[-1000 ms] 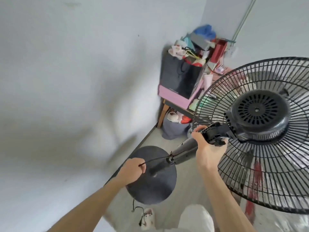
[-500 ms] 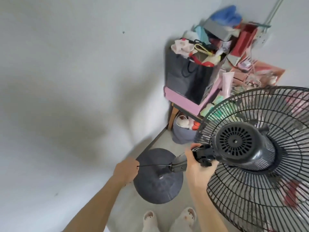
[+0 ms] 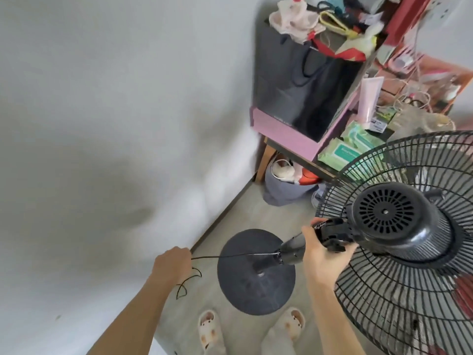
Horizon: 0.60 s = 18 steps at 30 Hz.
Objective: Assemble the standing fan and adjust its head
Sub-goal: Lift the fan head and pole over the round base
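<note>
Below the head camera, low centre: round black fan base (image 3: 256,272) flat on grey floor (image 3: 256,208), beside white wall (image 3: 102,124). Short pole stub rising from base centre, meeting dark neck housing (image 3: 291,249).

Right hand (image 3: 322,254) wrapped closed around neck housing and black control block just behind motor. Motor housing (image 3: 394,219) with vented rear cover facing camera, right of centre. Wire guard (image 3: 409,285) behind it, filling lower right, cut off by frame edge. Whole fan head tilted, held over the base.

Left hand (image 3: 174,265) fisted closed on thin black power cord (image 3: 230,256). Cord stretched taut, near level, from fist to bottom of neck housing. Loose cord loop hanging under the fist.

Two pale animal-face slippers (image 3: 210,329) at bottom edge, just in front of base.

Far corner: cluttered table (image 3: 302,160), black paper bag (image 3: 307,90) on pink box (image 3: 284,134), green wipe packs (image 3: 343,152), pink tube (image 3: 368,98) upright. Grey fabric bag (image 3: 281,190) on floor under the table.
</note>
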{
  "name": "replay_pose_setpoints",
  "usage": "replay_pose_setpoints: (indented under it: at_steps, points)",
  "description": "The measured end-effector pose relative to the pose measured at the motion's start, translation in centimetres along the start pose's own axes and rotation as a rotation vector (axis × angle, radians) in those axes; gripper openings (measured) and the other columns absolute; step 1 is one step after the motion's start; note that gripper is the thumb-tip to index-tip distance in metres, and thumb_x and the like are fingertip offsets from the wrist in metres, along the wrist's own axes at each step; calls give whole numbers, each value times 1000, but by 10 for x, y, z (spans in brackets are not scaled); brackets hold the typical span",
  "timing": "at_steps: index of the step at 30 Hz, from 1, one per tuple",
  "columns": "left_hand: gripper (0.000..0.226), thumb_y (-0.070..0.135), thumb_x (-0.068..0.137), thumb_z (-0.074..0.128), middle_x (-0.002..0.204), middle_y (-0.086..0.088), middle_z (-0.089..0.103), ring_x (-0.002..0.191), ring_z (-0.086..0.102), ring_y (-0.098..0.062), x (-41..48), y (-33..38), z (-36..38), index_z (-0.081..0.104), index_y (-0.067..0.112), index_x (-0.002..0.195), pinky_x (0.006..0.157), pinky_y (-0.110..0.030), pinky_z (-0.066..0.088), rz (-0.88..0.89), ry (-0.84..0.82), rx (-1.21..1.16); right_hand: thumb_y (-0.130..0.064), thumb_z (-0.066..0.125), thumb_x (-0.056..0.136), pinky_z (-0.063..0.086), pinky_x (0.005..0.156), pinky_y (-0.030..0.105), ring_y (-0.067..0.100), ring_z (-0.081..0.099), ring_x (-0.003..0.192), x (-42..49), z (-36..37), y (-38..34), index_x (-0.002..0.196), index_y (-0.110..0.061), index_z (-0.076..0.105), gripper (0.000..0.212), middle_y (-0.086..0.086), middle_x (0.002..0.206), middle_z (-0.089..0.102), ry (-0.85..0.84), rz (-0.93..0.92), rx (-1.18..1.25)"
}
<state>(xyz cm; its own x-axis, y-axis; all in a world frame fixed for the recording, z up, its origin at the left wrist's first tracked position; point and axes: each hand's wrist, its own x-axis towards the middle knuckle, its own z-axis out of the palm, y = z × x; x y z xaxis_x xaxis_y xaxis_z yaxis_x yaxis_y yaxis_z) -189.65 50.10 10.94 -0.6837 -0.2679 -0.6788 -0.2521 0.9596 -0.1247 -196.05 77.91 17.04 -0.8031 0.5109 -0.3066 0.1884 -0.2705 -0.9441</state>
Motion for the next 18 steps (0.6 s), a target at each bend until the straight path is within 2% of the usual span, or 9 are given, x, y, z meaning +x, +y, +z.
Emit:
replay_pose_setpoints:
  at_steps: [3, 6, 9, 12, 13, 15, 18]
  points:
    - [15, 8, 92, 38, 88, 0, 51, 83, 57, -23, 18, -12, 6, 52, 13, 92, 72, -30, 44, 33, -44, -5, 18, 70, 78, 54, 85, 37, 15, 66, 89, 3, 19, 20, 100, -32, 54, 58, 2, 101, 69, -6, 1, 20]
    - [20, 5, 93, 39, 87, 0, 50, 81, 54, -22, 41, -32, 17, 58, 12, 97, 72, -30, 44, 29, -56, 9, 14, 72, 77, 56, 81, 39, 17, 66, 88, -3, 44, 47, 97, -30, 56, 51, 17, 106, 69, -9, -33, -31]
    - [18, 2, 91, 39, 76, 2, 45, 77, 54, -21, 65, -53, 30, 53, 12, 92, 70, -29, 44, 26, -51, 27, 3, 77, 75, 56, 90, 47, 20, 68, 95, -10, 67, 77, 95, -42, 59, 52, 14, 111, 70, 1, -48, -83]
    - [17, 4, 93, 37, 74, 2, 44, 75, 53, -21, 99, -69, 40, 51, 12, 88, 70, -28, 43, 17, -19, 6, 0, 78, 77, 52, 94, 37, 4, 67, 100, -5, 101, 104, 101, -49, 55, 59, -5, 112, 68, -9, -66, -58]
    - [17, 5, 94, 37, 74, 2, 44, 75, 53, -21, 110, -72, 44, 51, 11, 86, 70, -29, 43, 17, -14, -4, -2, 78, 77, 51, 96, 37, 4, 66, 100, -1, 113, 113, 102, -51, 55, 61, -6, 112, 67, -10, -70, -57]
    - [17, 7, 95, 38, 74, 2, 45, 77, 53, -22, 129, -77, 55, 51, 11, 84, 71, -29, 44, 9, -11, -25, -5, 79, 76, 51, 100, 39, 14, 67, 108, 6, 131, 132, 104, -53, 53, 61, 2, 119, 67, -15, -87, -57]
    - [18, 6, 92, 40, 74, 2, 48, 76, 54, -23, 152, -88, 79, 47, 12, 77, 68, -28, 43, -20, -21, -54, -4, 78, 81, 51, 98, 33, 16, 66, 113, 12, 152, 169, 111, -41, 49, 55, 9, 125, 66, -23, -108, -103]
